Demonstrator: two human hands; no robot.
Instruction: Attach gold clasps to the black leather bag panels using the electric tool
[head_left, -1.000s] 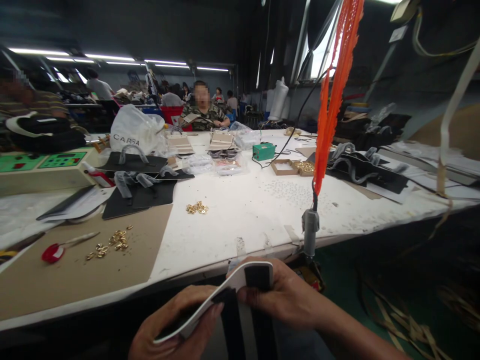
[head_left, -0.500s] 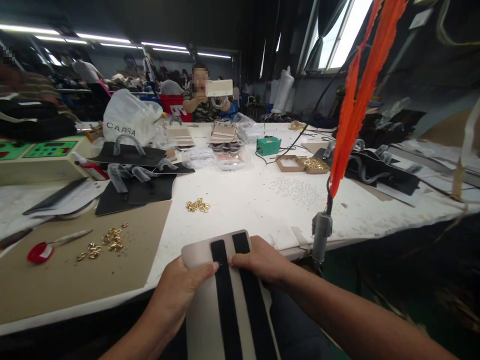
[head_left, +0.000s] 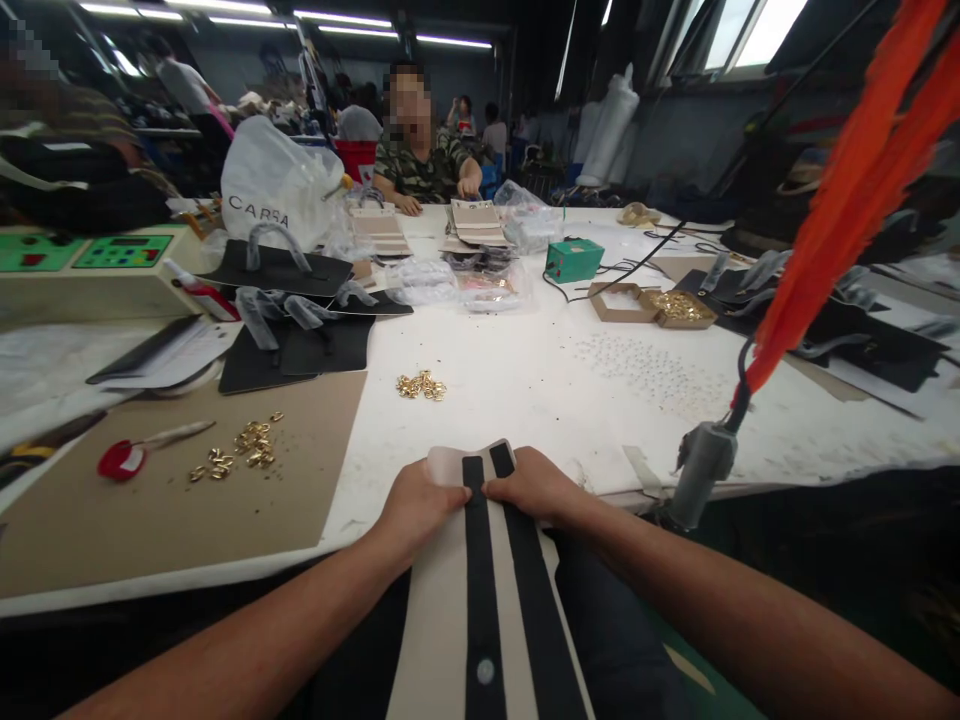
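The panel [head_left: 510,590] is beige, striped black — the blurred shirt [head_left: 94,117] seemingly brown-striped.

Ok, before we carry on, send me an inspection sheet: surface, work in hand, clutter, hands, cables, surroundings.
Surface: white table, brown board at its near left.
Work in hand: pale panel with dark strips running lengthwise.
Clutter: gold metal pieces, red container, black panels, plastic bags.
Hands: left hand and right hand grip the panel's far end, thumbs on top.
Cables: dark cable near green box; cord at the grey tool, right.
Surroundings: co-worker across the table; more people beyond.
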